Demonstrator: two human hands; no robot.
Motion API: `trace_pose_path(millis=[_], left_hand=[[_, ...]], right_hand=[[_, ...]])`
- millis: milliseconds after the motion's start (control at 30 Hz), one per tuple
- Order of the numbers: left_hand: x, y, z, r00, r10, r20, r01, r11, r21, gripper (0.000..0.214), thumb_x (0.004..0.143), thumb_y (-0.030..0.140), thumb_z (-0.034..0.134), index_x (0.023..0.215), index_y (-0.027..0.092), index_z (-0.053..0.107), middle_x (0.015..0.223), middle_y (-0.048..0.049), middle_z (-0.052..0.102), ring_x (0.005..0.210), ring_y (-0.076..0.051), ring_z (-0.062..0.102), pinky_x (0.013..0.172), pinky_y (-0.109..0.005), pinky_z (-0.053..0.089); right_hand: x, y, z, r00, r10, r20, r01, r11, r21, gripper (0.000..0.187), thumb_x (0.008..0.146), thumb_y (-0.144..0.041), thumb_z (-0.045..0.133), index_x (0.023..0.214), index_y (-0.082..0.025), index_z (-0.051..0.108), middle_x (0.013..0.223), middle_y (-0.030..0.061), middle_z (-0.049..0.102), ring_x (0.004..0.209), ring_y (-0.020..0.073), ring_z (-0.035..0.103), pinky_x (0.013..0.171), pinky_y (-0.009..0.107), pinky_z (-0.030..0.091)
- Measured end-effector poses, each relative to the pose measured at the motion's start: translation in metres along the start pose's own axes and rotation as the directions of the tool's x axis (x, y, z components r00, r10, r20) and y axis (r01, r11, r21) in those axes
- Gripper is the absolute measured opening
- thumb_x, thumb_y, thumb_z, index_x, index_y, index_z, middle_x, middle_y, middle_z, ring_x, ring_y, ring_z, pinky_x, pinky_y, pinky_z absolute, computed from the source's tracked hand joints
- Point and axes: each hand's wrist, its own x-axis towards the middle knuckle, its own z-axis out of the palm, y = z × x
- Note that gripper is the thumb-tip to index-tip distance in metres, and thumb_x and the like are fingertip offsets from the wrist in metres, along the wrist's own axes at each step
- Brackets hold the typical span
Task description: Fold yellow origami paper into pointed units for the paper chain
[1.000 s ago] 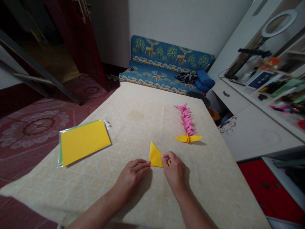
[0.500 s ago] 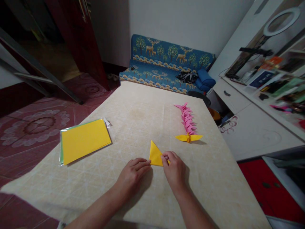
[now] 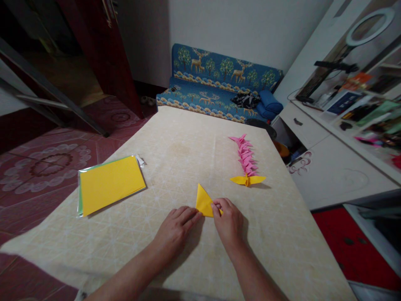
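Observation:
A folded piece of yellow paper (image 3: 204, 202), shaped like a triangle with its tip pointing away from me, lies on the cream tablecloth. My left hand (image 3: 177, 229) comes in from the lower left, fingers together, its fingertips and thumb closed on the lower left corner of the paper. On the other side, my right hand (image 3: 229, 221) pinches the right corner between thumb and curled fingers, which hide part of that edge. Beyond my right hand lies a yellow paper crane (image 3: 247, 180) with spread wings, in front of a row of several pink paper cranes (image 3: 246, 154).
At the left of the table (image 3: 184, 146) lies a clear packet of yellow and green paper sheets (image 3: 111, 186). A blue patterned sofa (image 3: 216, 83) stands behind the table. A white cabinet (image 3: 338, 167) with a cluttered top is at the right.
My left fingertips have slid slightly to the right, further over the lower left corner of the folded paper. My right hand keeps its pinch almost unmoved.

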Motion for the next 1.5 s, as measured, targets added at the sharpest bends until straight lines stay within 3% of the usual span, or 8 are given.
trace_pose_path(millis=[167, 567, 767, 1067, 1500], left_hand=[[-0.001, 0.000, 0.004, 1.000, 0.020, 0.013, -0.021, 0.998, 0.065, 0.042, 0.085, 0.016, 0.051, 0.127, 0.019, 0.048, 0.119, -0.0088, 0.057, 0.105, -0.025, 0.049, 0.086, -0.041, 0.043], [0.015, 0.015, 0.001, 0.999, -0.013, 0.029, 0.006, 0.975, 0.222, 0.017, 0.088, 0.016, 0.047, 0.098, 0.016, 0.061, 0.098, -0.0059, 0.061, 0.091, -0.020, 0.053, 0.074, -0.035, 0.039], [0.026, 0.023, 0.009, 0.996, 0.032, 0.080, -0.046, 0.981, 0.187, 0.018, 0.086, 0.013, 0.047, 0.098, 0.012, 0.060, 0.093, -0.0082, 0.061, 0.087, -0.020, 0.054, 0.075, -0.034, 0.042], [0.025, 0.027, 0.014, 1.000, 0.024, 0.018, -0.028, 0.968, 0.251, 0.031, 0.086, 0.014, 0.046, 0.115, 0.015, 0.056, 0.117, -0.0097, 0.059, 0.091, -0.020, 0.055, 0.075, -0.034, 0.041], [0.024, 0.024, 0.013, 0.999, 0.030, 0.014, -0.033, 0.962, 0.271, 0.032, 0.083, 0.011, 0.047, 0.111, 0.014, 0.060, 0.122, -0.0098, 0.059, 0.094, -0.022, 0.057, 0.072, -0.035, 0.042]], right_hand=[[0.000, 0.000, 0.001, 1.000, -0.003, -0.008, 0.003, 1.000, 0.001, 0.009, 0.083, -0.021, 0.053, 0.082, -0.022, 0.062, 0.081, 0.0001, 0.065, 0.074, 0.0134, 0.058, 0.063, 0.022, 0.036], [0.000, 0.000, 0.000, 1.000, 0.000, -0.003, 0.000, 1.000, -0.003, 0.007, 0.082, -0.020, 0.054, 0.082, -0.022, 0.061, 0.082, 0.0001, 0.065, 0.075, 0.0134, 0.059, 0.064, 0.022, 0.036], [0.000, -0.001, 0.000, 1.000, -0.007, -0.011, 0.006, 1.000, -0.006, 0.008, 0.083, -0.020, 0.053, 0.083, -0.022, 0.061, 0.082, 0.0008, 0.065, 0.075, 0.0135, 0.059, 0.065, 0.022, 0.037], [0.000, -0.001, 0.000, 1.000, -0.006, -0.004, 0.006, 1.000, -0.020, 0.008, 0.083, -0.020, 0.053, 0.083, -0.023, 0.061, 0.083, 0.0002, 0.065, 0.076, 0.0136, 0.060, 0.064, 0.023, 0.037], [-0.011, 0.015, -0.017, 1.000, -0.024, 0.007, 0.024, 0.999, 0.026, 0.013, 0.079, -0.022, 0.057, 0.091, -0.022, 0.061, 0.077, -0.0004, 0.066, 0.074, 0.0141, 0.060, 0.068, 0.024, 0.040]])
